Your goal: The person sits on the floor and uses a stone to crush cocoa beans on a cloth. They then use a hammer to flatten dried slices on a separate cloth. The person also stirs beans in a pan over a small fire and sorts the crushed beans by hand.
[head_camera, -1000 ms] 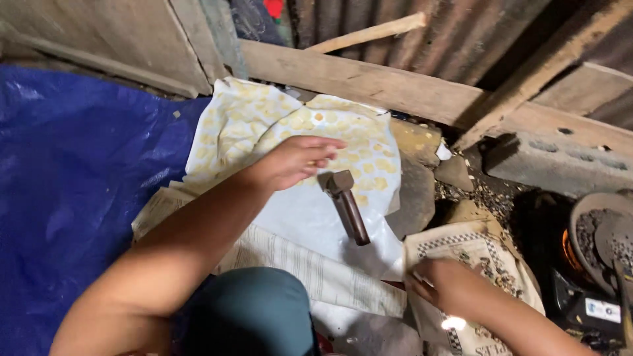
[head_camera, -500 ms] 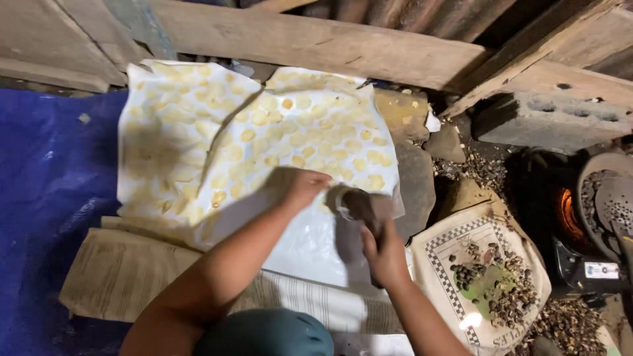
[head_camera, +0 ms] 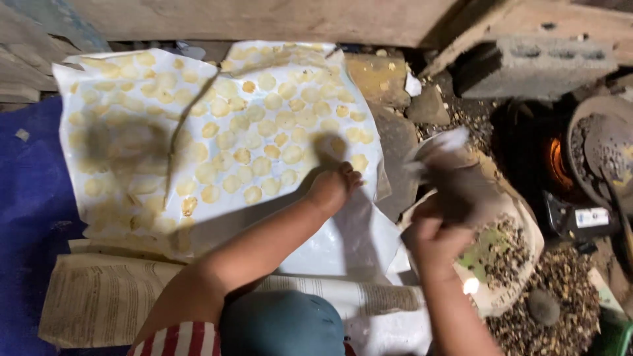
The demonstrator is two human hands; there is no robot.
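Note:
A white sheet (head_camera: 343, 244) lies spread on the ground, covered with several small round yellow discs (head_camera: 250, 158). My left hand (head_camera: 333, 188) presses flat on the sheet's right part, just below the discs. My right hand (head_camera: 432, 234) is raised to the right of the sheet, closed around the handle of a metal tool (head_camera: 455, 171). The tool is smeared by motion, so its shape is unclear. It hangs over a patterned shallow tray (head_camera: 521, 264) that holds dark bits and something green.
A small stove with a glowing fire (head_camera: 557, 161) and a dark pan (head_camera: 603, 151) stand at the right. A concrete block (head_camera: 534, 62) and wooden planks (head_camera: 264, 20) line the back. A blue tarp (head_camera: 26, 217) lies at the left and newspaper (head_camera: 99, 296) under the sheet.
My right hand came to the metal tool lying on the sheet, gripped it, and has carried it right over the tray. My left hand stays on the sheet.

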